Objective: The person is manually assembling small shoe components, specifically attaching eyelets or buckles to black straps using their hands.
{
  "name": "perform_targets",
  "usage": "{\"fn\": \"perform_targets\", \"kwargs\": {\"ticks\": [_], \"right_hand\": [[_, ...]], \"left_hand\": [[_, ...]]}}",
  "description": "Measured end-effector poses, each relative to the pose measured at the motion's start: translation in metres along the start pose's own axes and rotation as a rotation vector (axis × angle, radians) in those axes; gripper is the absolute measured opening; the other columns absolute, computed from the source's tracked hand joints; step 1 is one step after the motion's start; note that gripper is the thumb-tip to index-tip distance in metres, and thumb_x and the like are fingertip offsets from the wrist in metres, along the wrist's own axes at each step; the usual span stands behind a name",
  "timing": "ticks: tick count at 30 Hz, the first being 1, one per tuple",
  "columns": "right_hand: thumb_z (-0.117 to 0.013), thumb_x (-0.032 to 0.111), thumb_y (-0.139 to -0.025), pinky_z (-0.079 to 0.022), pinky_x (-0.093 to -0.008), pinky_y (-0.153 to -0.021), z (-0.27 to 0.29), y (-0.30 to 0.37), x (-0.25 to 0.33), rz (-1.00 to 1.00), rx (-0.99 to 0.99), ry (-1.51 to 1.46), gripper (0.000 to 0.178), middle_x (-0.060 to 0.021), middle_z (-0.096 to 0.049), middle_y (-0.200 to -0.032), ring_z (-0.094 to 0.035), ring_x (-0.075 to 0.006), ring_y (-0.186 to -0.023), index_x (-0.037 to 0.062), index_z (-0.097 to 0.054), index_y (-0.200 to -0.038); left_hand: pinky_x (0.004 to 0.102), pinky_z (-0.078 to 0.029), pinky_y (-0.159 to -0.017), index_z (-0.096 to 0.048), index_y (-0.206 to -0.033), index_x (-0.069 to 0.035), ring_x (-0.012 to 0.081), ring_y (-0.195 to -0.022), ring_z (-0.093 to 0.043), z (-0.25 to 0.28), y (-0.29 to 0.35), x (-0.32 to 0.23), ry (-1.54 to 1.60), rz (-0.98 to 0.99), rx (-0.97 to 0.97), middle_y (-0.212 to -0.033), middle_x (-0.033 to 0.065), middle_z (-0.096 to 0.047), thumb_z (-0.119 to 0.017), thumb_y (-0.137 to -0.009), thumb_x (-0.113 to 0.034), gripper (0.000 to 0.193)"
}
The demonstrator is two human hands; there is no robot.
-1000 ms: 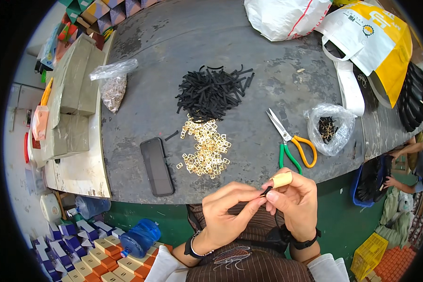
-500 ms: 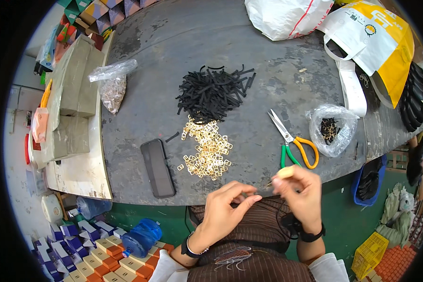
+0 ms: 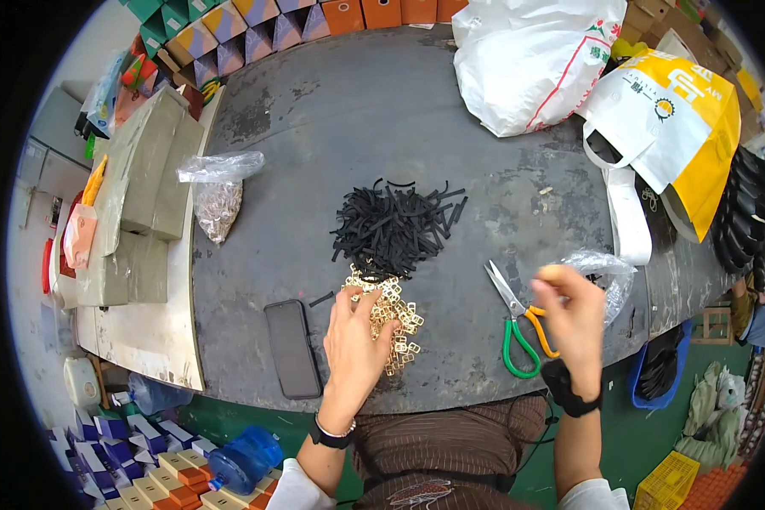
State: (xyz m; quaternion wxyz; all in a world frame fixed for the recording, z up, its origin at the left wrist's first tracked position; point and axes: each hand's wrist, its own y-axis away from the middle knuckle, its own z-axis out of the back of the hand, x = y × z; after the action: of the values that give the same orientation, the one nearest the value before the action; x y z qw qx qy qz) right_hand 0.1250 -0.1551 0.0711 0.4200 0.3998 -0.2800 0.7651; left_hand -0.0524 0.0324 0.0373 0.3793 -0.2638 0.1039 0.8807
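Fingers of the left hand (image 3: 355, 344) reach into a pile of small gold buckles (image 3: 406, 321) just below the centre of the frame, the thumb spread apart from the fingertips; whether any buckle is caught beneath them, I cannot tell. The right hand (image 3: 578, 314) is right of centre, blurred and well apart from the left, with something pale yellow at a fingertip; whether it grips anything is not clear. It hides part of a clear plastic bag (image 3: 620, 293) on the dark table (image 3: 289, 212).

Judging by how the 2 hands lie, the step in hand looks like picking from the buckles with the left, while the right is close to the clear bag. The next move seems to call for a light pinch on 1 buckle, eased loose from its neighbours.

Just above the buckles, and touching them, lies a heap of short black strips (image 3: 395, 225); 1 stray strip (image 3: 321, 299) lies to its lower left, near the top of a black phone (image 3: 292, 350). Scissors (image 3: 506, 287) with green and orange handles lie between the hands, blades toward the upper left. Farther out are a bag of small pieces (image 3: 219, 204) at the upper left, and a white plastic bag (image 3: 527, 68) beside a yellow-and-white carrier bag (image 3: 710, 127) at the upper right. Below the table edge, a blue water bottle (image 3: 245, 459) shows at the lower left and a yellow crate (image 3: 670, 478) at the lower right
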Motion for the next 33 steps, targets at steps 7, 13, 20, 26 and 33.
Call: {"fn": "perform_targets", "kwargs": {"ticks": [7, 13, 20, 26, 33], "right_hand": [[-0.065, 0.011, -0.077, -0.05, -0.0426, -0.062, -0.113, -0.061, -0.001, 0.204, 0.186, 0.427, 0.011, -0.0175, -0.064, -0.076, -0.064, -0.0352, -0.071, 0.0003, -0.062, -0.076], [-0.069, 0.007, -0.07, -0.051, -0.0437, -0.064, -0.146, -0.069, -0.02, 0.124, 0.124, 0.462, 0.012, -0.0193, -0.064, -0.079, -0.064, -0.0375, -0.073, 0.0003, -0.062, -0.075], [-0.067, 0.002, -0.068, -0.048, -0.0454, -0.063, -0.124, -0.029, -0.033, 0.114, 0.191, 0.378, 0.008, -0.0192, -0.062, -0.076, -0.062, -0.0391, -0.071, 0.0008, -0.061, -0.074], [-0.064, 0.001, -0.071, -0.047, -0.0462, -0.062, -0.112, -0.004, -0.034, 0.061, 0.181, 0.258, 0.02, -0.02, -0.062, -0.077, -0.061, -0.0404, -0.071, -0.0001, -0.056, -0.089], [-0.058, -0.004, -0.073, -0.049, -0.0454, -0.064, -0.116, -0.028, -0.027, 0.157, 0.056, 0.35, 0.014, -0.0203, -0.055, -0.089, -0.061, -0.0405, -0.072, -0.0006, -0.056, -0.086]], "left_hand": [[0.0383, -0.049, -0.067, -0.066, -0.091, -0.004, 0.0294, -0.076, -0.063, -0.024, -0.027, 0.002, 0.059, -0.154, 0.222, -0.09, 0.011, -0.062, -0.074, -0.07, -0.011, 0.023], [0.0406, -0.048, -0.068, -0.064, -0.082, -0.001, 0.0318, -0.076, -0.062, -0.041, -0.016, -0.002, 0.03, -0.172, 0.191, -0.085, 0.012, -0.06, -0.071, -0.071, -0.005, 0.013], [0.0315, -0.052, -0.06, -0.064, -0.083, 0.004, 0.0231, -0.065, -0.064, -0.045, -0.002, 0.012, 0.16, -0.156, 0.22, -0.08, 0.0131, -0.06, -0.072, -0.065, 0.006, 0.02], [0.0288, -0.051, -0.057, -0.064, -0.085, 0.005, 0.0186, -0.062, -0.062, -0.043, 0.006, 0.008, 0.214, -0.084, 0.225, -0.08, 0.0131, -0.061, -0.074, -0.065, 0.006, 0.022], [0.0322, -0.046, -0.056, -0.064, -0.081, 0.003, 0.0206, -0.058, -0.059, -0.054, 0.004, 0.007, 0.097, -0.082, 0.096, -0.077, 0.0125, -0.06, -0.075, -0.067, -0.002, 0.018]]}}
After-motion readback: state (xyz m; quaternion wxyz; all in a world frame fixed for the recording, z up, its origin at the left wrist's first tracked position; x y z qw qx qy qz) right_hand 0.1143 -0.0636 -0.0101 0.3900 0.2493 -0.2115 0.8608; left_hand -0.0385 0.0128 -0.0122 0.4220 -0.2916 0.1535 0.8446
